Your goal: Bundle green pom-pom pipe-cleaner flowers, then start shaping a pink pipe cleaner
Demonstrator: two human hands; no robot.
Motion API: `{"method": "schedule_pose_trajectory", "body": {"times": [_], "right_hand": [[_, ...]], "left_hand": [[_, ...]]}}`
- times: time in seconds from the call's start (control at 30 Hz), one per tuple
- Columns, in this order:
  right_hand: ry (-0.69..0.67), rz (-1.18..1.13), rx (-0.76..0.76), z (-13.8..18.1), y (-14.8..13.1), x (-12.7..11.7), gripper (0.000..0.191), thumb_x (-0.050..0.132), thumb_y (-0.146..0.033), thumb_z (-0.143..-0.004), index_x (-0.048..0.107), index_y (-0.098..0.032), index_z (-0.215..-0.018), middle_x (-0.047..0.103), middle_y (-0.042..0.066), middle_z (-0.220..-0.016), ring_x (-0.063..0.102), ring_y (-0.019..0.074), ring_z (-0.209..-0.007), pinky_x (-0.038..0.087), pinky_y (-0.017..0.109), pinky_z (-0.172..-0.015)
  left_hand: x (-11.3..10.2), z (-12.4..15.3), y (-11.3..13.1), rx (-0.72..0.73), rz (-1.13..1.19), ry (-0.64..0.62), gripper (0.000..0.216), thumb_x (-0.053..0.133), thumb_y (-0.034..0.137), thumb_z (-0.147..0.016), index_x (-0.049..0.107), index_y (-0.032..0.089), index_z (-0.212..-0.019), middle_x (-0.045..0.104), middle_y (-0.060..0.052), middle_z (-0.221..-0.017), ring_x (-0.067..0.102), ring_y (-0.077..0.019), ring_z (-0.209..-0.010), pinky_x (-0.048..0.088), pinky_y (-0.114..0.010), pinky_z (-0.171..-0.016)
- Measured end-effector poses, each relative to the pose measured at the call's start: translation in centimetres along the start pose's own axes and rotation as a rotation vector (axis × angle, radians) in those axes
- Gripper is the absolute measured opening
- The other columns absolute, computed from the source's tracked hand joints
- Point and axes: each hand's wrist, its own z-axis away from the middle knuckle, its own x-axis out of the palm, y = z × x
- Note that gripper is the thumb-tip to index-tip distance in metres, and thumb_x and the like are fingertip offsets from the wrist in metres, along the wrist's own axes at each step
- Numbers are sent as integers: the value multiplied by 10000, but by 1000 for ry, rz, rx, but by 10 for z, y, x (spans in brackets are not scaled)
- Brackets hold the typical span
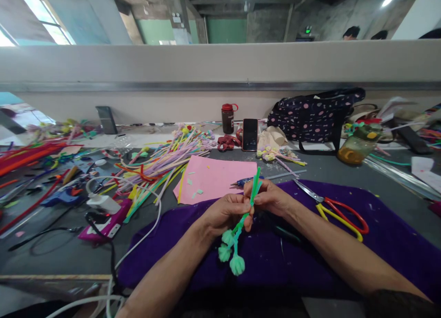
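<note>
Both hands meet around a green pipe-cleaner flower sprig [237,264], over a purple cloth [165,244]. My left hand [227,210] pinches its stems near the middle. My right hand [267,196] is closed on the same stems, slightly higher and to the right. Several pale green fluffy flower heads hang below my left hand, and the bright green stem ends stick up above the fingers. Scissors [330,208] with one red and one yellow handle lie right of my right hand. Behind the hands is a pink sheet [213,175] with small green scraps on it.
Pipe cleaners [172,157] are heaped left of the pink sheet. A magenta power strip [103,228] with cables sits on the left. At the back stand a dark bottle [228,120], a phone [250,135] and a dotted bag [310,116]. A jug [358,143] stands at right.
</note>
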Motion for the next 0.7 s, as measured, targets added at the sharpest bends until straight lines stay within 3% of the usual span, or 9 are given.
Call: {"method": "schedule_pose_trajectory", "body": {"times": [0.23,0.5,0.7], "right_hand": [[53,-2,11,0,-1,2,201,715,-270,-538,577,-157,-628,545,-9,-565,481,106,-491,343,214,-450],[280,149,-4,-4,-10,1,124,666,-208,-581,575,-139,-630,458,-60,-461,317,40,-369,196,188,-373],[307,222,-18,-5,-5,4,122,656,-238,-623,584,-141,-641,453,-60,-455,321,43,-372,192,196,-379]], "left_hand": [[3,0,0,24,-18,38,140,606,246,-693,589,107,-680,574,-33,-491,546,-132,-460,399,-235,-496],[4,2,9,119,-297,420,270,648,346,-667,610,126,-817,652,-66,-694,571,-117,-554,376,-191,-459],[0,0,8,142,-326,486,227,675,312,-634,586,121,-718,627,-36,-606,541,-94,-495,372,-191,-462]]}}
